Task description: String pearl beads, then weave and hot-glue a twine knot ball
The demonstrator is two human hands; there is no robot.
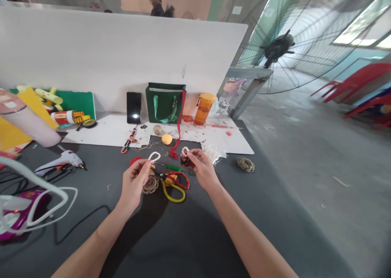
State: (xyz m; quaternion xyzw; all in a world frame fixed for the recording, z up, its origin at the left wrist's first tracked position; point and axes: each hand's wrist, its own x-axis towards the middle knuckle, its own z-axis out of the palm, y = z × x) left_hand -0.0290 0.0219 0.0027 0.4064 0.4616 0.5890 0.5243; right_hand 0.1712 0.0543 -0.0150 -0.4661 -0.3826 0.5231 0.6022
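My left hand pinches a small loop of white beads between thumb and fingertips, held up above the dark table. In my right hand is another, tighter loop of white beads, also gripped at the fingertips. Between and below the hands lie scissors with one red and one yellow handle. A green-handled tool rests just behind them. A brown coiled rosette is partly under my left hand. Beyond my right hand sits a clear bag of small white pieces.
At the back stand a green gift bag, a phone and an orange cup. A glue gun with cords and a pink bottle are at left. A twine coil lies right; a large fan stands beyond.
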